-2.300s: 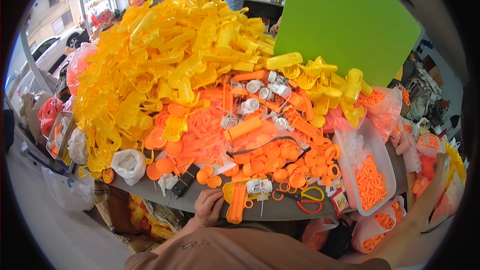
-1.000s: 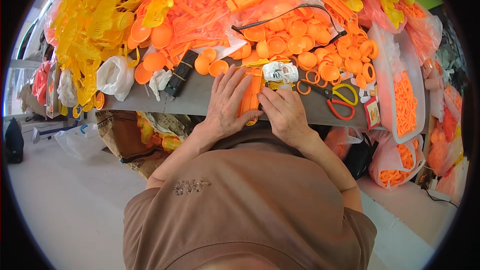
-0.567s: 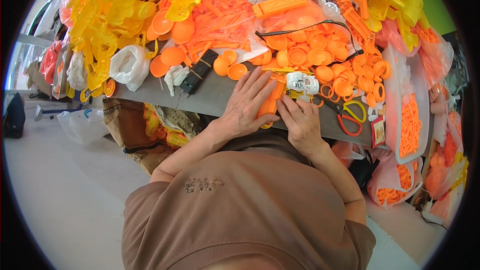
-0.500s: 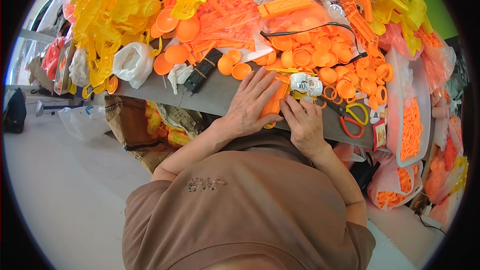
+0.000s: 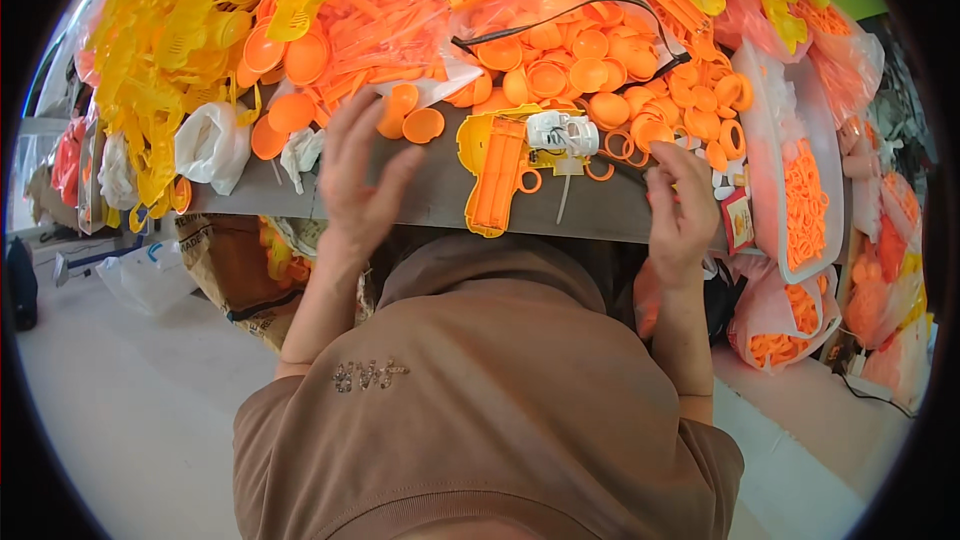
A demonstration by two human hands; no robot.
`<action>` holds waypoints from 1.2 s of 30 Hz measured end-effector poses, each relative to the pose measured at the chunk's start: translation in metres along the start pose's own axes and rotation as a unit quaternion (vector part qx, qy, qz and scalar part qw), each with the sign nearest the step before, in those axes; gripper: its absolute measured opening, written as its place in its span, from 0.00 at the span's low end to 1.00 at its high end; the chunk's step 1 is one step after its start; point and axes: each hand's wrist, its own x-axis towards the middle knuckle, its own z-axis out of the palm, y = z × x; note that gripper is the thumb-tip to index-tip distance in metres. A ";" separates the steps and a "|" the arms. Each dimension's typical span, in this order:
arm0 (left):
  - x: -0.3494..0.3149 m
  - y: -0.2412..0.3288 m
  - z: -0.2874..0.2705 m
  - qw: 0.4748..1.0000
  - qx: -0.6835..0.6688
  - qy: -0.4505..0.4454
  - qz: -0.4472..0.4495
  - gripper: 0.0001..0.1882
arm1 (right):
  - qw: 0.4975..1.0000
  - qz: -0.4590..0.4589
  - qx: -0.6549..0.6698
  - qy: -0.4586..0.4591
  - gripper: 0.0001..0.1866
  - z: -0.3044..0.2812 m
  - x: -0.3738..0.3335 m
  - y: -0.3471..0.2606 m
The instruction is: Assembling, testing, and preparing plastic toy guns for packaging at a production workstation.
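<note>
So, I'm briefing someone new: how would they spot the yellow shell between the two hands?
Find the grey table, then its near edge, in front of the heap of orange cups. Between the left hand and the right hand lies a yellow shell. Unlike the yellow parts piled at the left, it bears a long orange piece with a white cylindrical part beside it.

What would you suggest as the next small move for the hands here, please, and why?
Perhaps lay the left hand lightly on the yellow shell to steady it: its lower end lies at the table's front edge, and neither that hand nor the right hand is touching it.
</note>
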 end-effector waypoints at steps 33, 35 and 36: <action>-0.019 -0.044 -0.029 0.964 0.229 -0.064 -0.115 0.23 | 1.000 0.012 0.020 -0.003 0.10 0.034 -0.004 0.019; -0.020 -0.047 -0.027 0.968 0.207 -0.059 -0.131 0.20 | 1.000 0.022 0.017 -0.007 0.10 0.031 -0.004 0.016; -0.021 -0.047 -0.028 0.969 0.202 -0.063 -0.128 0.20 | 0.999 0.027 0.028 -0.011 0.10 0.032 -0.004 0.014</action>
